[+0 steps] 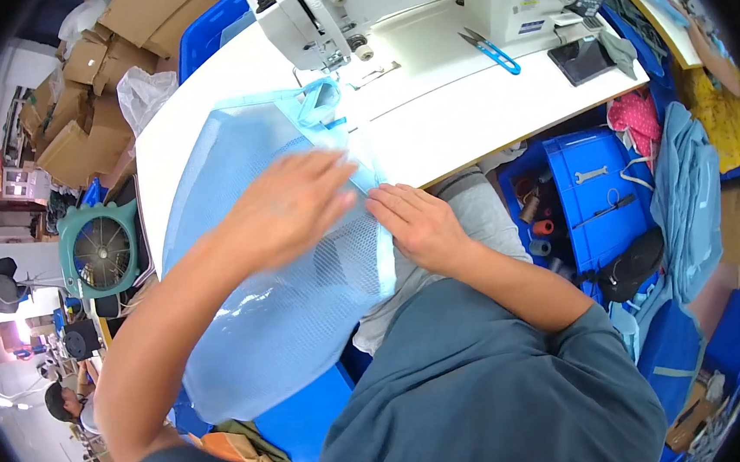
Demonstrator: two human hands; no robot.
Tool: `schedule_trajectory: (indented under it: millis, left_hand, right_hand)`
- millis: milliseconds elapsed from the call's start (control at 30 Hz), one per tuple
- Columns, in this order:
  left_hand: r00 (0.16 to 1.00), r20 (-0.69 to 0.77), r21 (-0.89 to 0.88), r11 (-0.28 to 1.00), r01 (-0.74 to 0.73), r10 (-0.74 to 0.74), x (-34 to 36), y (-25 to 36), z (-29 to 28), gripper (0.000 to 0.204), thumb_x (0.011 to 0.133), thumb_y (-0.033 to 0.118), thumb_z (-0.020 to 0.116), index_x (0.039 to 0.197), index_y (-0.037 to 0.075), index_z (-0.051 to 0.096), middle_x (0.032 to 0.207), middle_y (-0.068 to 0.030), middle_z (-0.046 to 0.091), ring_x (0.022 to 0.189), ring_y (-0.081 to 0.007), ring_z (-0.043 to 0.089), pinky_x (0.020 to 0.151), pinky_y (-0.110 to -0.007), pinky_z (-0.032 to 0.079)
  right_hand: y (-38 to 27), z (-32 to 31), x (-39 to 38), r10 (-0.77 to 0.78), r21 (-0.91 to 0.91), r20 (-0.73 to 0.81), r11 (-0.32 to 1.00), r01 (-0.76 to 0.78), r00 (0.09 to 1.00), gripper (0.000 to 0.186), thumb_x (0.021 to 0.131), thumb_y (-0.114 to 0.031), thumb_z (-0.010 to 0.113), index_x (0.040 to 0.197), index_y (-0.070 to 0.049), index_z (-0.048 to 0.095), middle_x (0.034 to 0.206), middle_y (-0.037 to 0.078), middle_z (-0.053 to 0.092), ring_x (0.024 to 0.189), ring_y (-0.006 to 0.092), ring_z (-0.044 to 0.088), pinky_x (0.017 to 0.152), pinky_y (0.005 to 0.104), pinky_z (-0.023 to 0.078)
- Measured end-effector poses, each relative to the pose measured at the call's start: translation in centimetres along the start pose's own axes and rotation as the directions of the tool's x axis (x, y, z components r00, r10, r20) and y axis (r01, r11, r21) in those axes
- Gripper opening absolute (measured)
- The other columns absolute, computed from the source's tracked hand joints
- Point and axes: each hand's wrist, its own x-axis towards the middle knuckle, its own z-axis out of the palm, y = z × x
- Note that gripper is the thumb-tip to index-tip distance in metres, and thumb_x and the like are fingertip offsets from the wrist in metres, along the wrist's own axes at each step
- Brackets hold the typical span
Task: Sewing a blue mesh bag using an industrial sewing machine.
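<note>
A light blue mesh fabric piece (247, 327) with a plain blue binding along its edge drapes over the front of the white sewing table and hangs down toward my lap. My right hand (422, 227) has its fingers closed on the bound edge, just off the table's front. Over the mesh, to the left, is my left hand (294, 206), smeared by motion; whether it grips the cloth does not show. A folded loop of blue binding strip (318, 105) lies by the needle area of the sewing machine (310, 27).
Blue thread snips (491, 51) and a dark phone-like slab (582, 60) lie on the table (431, 126). At right, a blue bin (597, 187) holds a wrench and thread spools (542, 228). A green fan (100, 250) and cardboard boxes (75, 124) stand at left. Another person (66, 402) sits far left.
</note>
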Motion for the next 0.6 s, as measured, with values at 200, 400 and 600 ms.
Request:
schedule_trajectory:
  millis: [200, 400, 600]
  left_hand:
    - [0.968, -0.156, 0.259, 0.937, 0.234, -0.199, 0.0, -10.0, 6.9, 0.037, 0.108, 0.031, 0.062, 0.127, 0.000, 0.070, 0.143, -0.0198, 0.068, 0.133, -0.0375, 0.062, 0.117, -0.051, 0.045]
    - [0.898, -0.425, 0.047, 0.988, 0.145, -0.112, 4.9, -5.9, 7.4, 0.033, 0.099, 0.021, 0.072, 0.124, 0.000, 0.070, 0.127, -0.0205, 0.069, 0.119, -0.0388, 0.067, 0.102, -0.048, 0.056]
    - [0.933, -0.340, -0.019, 0.992, 0.121, -0.120, 7.8, -4.2, 10.7, 0.056, 0.101, 0.029, 0.070, 0.141, -0.009, 0.060, 0.147, -0.0228, 0.059, 0.139, -0.0381, 0.055, 0.117, -0.047, 0.046]
  right_hand:
    - [0.5, -1.2, 0.0, -0.007, 0.020, 0.087, 1.000, 0.005, 0.996, 0.039, 0.089, -0.008, 0.067, 0.126, 0.004, 0.071, 0.133, 0.019, 0.072, 0.124, 0.0337, 0.070, 0.112, 0.0487, 0.054]
    - [0.6, -2.0, -0.1, -0.066, 0.094, 0.128, 0.994, 0.054, 0.990, 0.040, 0.088, -0.010, 0.068, 0.126, 0.004, 0.073, 0.134, 0.017, 0.074, 0.121, 0.0318, 0.072, 0.109, 0.0457, 0.056]
    - [0.6, -2.9, -0.6, -0.083, 0.107, 0.186, 0.992, 0.064, 0.979, 0.037, 0.089, -0.010, 0.071, 0.124, 0.000, 0.077, 0.133, 0.014, 0.075, 0.126, 0.0293, 0.071, 0.111, 0.0443, 0.055]
